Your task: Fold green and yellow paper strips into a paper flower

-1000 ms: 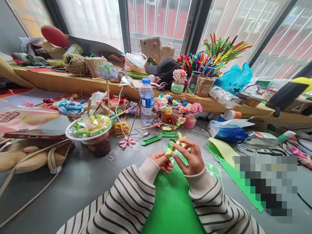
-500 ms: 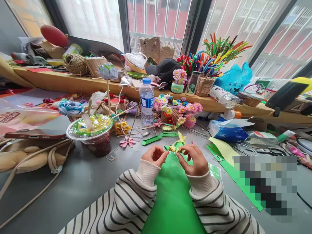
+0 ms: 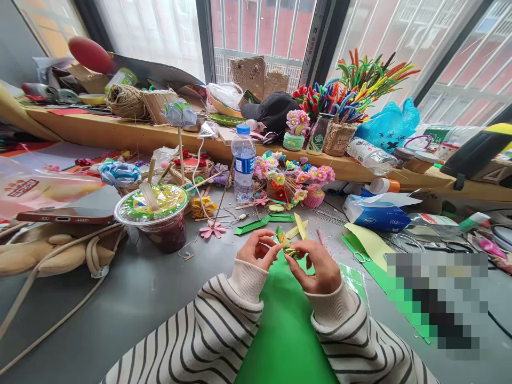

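Note:
A small folded yellow-and-green paper piece (image 3: 288,252) is pinched between the fingertips of my right hand (image 3: 320,269). My left hand (image 3: 258,249) closes on the same piece from the other side, thumb and forefinger together. Fingers cover part of it, so its full shape is hidden. Just beyond my fingertips, pale yellow paper strips (image 3: 298,229) stick out. Below both hands lies a large green paper sheet (image 3: 288,330). Folded green paper strips (image 3: 252,226) rest on the grey table to the left of the yellow ones.
To my left stands a lidded drink cup (image 3: 154,221), with a pink paper flower (image 3: 212,229) beside it. Ahead is a water bottle (image 3: 243,170). On the right are scissors (image 3: 360,257), a blue tissue pack (image 3: 376,213) and yellow paper (image 3: 366,245). A cluttered shelf (image 3: 192,141) runs behind.
The paper piece has turned between my fingers and now shows more green, and my left fingers have shifted around it. The yellow strips beyond show more plainly. The view has shifted slightly.

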Demonstrator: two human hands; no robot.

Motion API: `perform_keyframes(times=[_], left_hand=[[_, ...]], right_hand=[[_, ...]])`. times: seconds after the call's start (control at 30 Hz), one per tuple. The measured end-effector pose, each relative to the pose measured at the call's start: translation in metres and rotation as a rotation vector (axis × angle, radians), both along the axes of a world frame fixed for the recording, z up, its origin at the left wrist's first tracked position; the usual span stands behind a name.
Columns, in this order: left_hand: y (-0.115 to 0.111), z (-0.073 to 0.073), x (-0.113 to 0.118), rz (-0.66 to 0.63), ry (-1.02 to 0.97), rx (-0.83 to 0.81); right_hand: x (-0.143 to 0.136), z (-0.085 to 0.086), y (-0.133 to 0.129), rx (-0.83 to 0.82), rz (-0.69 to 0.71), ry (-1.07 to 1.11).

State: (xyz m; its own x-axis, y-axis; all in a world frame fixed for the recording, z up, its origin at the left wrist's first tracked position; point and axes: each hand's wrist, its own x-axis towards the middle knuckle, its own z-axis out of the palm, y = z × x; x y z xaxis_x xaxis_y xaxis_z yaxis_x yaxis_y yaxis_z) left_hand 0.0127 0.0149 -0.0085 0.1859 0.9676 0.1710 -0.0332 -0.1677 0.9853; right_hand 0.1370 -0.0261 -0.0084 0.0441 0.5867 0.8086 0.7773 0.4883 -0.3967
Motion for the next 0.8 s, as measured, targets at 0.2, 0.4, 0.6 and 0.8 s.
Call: perform_keyframes(times=[0.2,0.4,0.6,0.8], left_hand=[[0.005,0.002,-0.003,0.004,-0.034,-0.073],[0.006,0.005,-0.002,-0.168,-0.158,-0.183],[0.003,0.009,-0.001,-0.229,-0.203,-0.313],[0.001,0.015,-0.003,-0.255,-0.169,-0.309]], right_hand=[[0.0,0.007,-0.005,-0.152,-0.002,0.165],[-0.002,0.016,-0.005,-0.375,0.128,0.55],[0.005,0.021,-0.002,-0.479,0.235,0.675],[0.021,0.032,0.003,-0.764,0.333,0.685]])
